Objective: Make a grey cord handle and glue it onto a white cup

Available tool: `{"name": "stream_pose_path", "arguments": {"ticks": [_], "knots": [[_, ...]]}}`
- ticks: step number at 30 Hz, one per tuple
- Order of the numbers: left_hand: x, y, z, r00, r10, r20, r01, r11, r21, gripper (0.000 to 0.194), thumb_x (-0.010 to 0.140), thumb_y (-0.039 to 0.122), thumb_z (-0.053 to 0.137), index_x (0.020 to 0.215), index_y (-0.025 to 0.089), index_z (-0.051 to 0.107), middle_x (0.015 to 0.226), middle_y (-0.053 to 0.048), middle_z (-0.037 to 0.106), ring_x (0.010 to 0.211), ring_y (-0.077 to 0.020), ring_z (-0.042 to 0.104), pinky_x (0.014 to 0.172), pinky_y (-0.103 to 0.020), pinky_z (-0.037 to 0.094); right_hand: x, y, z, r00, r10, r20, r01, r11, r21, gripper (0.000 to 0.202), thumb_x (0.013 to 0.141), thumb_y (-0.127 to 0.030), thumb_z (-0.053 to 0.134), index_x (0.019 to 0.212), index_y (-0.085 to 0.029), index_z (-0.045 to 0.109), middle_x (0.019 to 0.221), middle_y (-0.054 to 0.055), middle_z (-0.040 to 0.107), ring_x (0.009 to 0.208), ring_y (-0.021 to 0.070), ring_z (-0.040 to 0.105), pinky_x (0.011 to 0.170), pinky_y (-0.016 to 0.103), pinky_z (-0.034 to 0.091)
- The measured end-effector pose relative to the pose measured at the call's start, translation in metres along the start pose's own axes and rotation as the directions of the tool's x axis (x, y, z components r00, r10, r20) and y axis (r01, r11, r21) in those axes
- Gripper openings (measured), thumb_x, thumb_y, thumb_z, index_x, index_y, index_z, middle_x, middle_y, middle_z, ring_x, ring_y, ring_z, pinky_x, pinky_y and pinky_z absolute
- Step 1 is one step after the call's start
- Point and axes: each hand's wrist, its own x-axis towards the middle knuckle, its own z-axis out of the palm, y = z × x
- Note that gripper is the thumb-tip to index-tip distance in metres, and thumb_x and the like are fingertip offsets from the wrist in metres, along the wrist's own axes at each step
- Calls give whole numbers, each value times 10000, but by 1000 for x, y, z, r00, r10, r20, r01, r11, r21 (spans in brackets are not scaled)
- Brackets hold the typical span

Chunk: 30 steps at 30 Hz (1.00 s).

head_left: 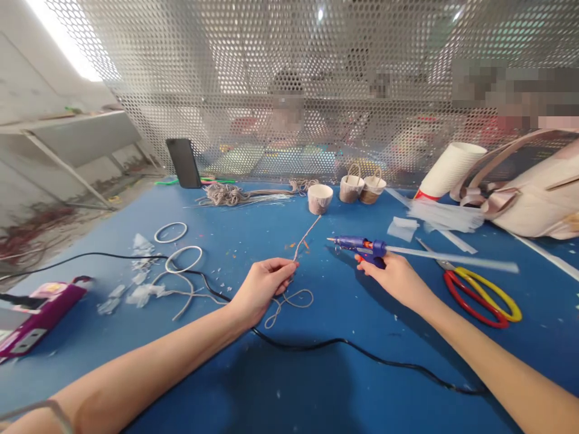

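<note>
My left hand [262,288] pinches a thin beige cord [304,236] that runs from my fingers toward a small wrapped cup [319,198]; the cord's slack lies in loops [294,299] on the blue table [289,386] beside my hand. My right hand [394,276] grips the handle of a blue glue gun [362,245], whose nozzle points left, with a clear glue stick [456,258] sticking out of its back to the right. The nozzle is a short way right of the cord.
A black cable [325,345] crosses the table under my arms. Red-and-yellow scissors [479,292] lie at right, white rings [183,258] and plastic scraps at left, a purple device [36,310] at far left. Two small baskets [362,187], a phone [183,163], a cord bundle [226,194], a white paper cup [447,170] and a bag [534,193] stand before a perforated screen, with people behind it.
</note>
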Motion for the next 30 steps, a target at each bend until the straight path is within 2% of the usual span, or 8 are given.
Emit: {"name": "stream_pose_path", "arguments": {"ticks": [4,7,10,16,21,27,30], "knots": [[0,-2,-1,1000,-22,10,22,999,-26,248,639,277,713,808,95,704,552,29,500,472,-48,368,460,-193,254,-24,-16,2,998,-21,51,11,982,189,224,756,-363,543,836,-206,683,704,27,680,603,184,604,601,304,484],[-2,-4,0,999,-32,22,33,998,-44,209,646,263,692,768,93,696,586,10,535,473,-44,373,468,-192,262,-42,-32,4,993,-42,107,7,951,310,190,747,-395,584,787,-214,628,598,-16,596,531,151,549,529,265,454],[-4,-5,1,999,-21,28,22,999,-33,193,658,274,687,739,98,685,580,14,523,475,-45,367,469,-192,257,-53,-41,9,986,-59,159,13,962,274,204,778,-415,576,731,-217,569,536,-38,510,483,128,472,478,241,413],[-13,-2,5,996,5,91,-13,996,91,207,708,325,658,749,122,674,479,53,407,480,-73,313,467,-212,213,-58,-41,18,988,-98,123,67,970,236,269,796,-465,563,699,-215,562,567,-31,532,520,136,485,514,240,435],[-18,1,8,996,4,91,-18,987,158,238,694,366,665,775,142,677,533,43,435,497,-83,330,475,-223,204,-60,-36,19,994,-82,67,62,965,256,243,793,-463,571,755,-227,616,623,4,595,554,165,533,502,248,446],[-20,3,9,995,12,96,-28,984,177,209,707,360,649,699,151,648,527,48,418,503,-85,305,485,-232,194,-61,-39,20,982,-146,118,116,967,229,286,814,-456,548,655,-220,521,542,-40,461,501,127,430,503,235,424],[-20,2,8,994,14,105,-33,981,189,218,721,366,641,731,148,657,533,46,412,513,-90,310,493,-234,201,-60,-39,20,985,-151,88,128,966,226,292,821,-451,545,647,-220,501,551,-41,457,505,123,421,504,234,414]]}}
